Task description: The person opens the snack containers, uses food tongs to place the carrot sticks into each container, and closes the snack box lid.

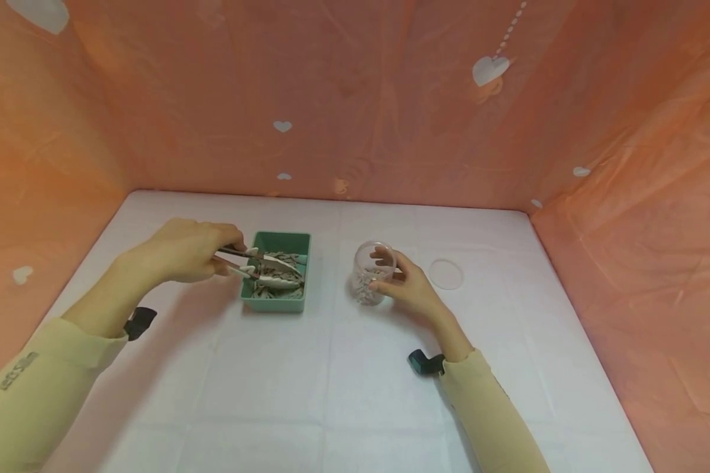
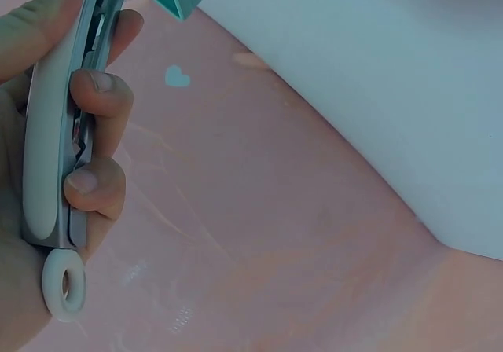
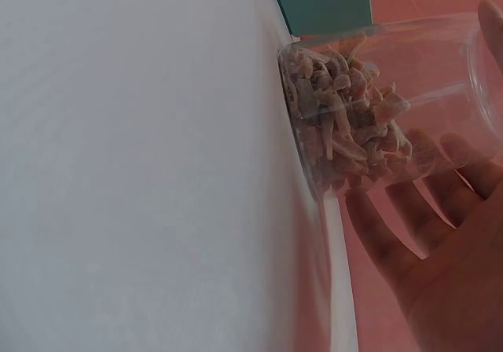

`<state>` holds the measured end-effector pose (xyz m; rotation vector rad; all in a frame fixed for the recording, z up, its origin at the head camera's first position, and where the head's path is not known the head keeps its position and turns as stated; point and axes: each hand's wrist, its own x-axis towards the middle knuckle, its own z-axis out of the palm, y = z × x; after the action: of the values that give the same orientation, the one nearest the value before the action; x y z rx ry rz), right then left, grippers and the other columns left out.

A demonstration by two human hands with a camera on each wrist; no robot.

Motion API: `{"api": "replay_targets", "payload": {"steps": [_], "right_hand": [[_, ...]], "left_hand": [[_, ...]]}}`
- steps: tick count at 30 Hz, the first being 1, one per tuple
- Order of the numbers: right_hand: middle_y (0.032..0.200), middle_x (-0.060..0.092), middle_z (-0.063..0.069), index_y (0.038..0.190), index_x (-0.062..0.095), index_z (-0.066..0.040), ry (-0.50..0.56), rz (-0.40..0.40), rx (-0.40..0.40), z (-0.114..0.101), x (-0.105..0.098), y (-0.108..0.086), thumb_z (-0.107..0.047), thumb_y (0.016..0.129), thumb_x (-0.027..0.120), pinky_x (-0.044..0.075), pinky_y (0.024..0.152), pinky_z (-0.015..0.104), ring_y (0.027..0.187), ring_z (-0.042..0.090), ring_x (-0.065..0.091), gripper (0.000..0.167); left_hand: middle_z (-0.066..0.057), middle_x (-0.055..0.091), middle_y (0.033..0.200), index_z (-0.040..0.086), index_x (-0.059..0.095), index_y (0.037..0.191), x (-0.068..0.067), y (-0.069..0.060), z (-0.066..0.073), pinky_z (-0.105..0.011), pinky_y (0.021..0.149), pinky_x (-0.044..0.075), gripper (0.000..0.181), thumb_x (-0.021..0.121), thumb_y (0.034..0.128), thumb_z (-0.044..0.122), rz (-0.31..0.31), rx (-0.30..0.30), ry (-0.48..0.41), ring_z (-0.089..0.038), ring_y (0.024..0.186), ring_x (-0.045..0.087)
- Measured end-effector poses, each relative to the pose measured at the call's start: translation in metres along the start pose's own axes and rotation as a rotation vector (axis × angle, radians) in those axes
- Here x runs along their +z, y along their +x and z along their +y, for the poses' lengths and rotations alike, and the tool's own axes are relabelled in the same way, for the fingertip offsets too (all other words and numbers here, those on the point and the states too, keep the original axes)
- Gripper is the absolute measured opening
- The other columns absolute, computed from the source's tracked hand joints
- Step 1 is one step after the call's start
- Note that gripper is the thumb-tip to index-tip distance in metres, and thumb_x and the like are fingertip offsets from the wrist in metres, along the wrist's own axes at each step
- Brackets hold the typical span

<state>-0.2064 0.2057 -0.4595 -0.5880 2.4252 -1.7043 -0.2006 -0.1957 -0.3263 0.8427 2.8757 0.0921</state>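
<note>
Where I stand, the tongs (image 1: 274, 262) point rightward from the left hand (image 1: 192, 253), their parted arms over the brownish pieces (image 1: 261, 293) in the green tray (image 1: 275, 306), whose long axis runs away from the person. The clear jar (image 1: 371, 276), partly filled with similar pieces, stands upright to the tray's right, apart from it, on the white surface (image 1: 272, 387). The left hand, nearer the tray, curls round the tongs; the right hand (image 1: 411, 286) cups the jar, thumb and fingers well spread. A clear lid (image 1: 446, 274) lies further right. Print on the left sleeve (image 1: 53, 374) seems to read "Let's Slim".
</note>
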Motion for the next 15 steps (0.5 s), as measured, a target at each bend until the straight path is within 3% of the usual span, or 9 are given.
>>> {"api": "replay_targets", "payload": {"steps": [15], "right_hand": [[0.146,0.058,0.018,0.151,0.049,-0.002,-0.008,0.002,-0.001,0.002,0.0,0.0,-0.003,0.088,0.082,0.044,0.111,0.053,0.135,0.036,0.055,0.071]], "left_hand": [[0.003,0.076,0.108,0.025,0.071,0.113,-0.002,-0.011,-0.006,-0.048,0.062,0.049,0.034,0.087,0.0837,0.028,0.048,-0.03,-0.018,-0.021,0.081,0.07]]}}
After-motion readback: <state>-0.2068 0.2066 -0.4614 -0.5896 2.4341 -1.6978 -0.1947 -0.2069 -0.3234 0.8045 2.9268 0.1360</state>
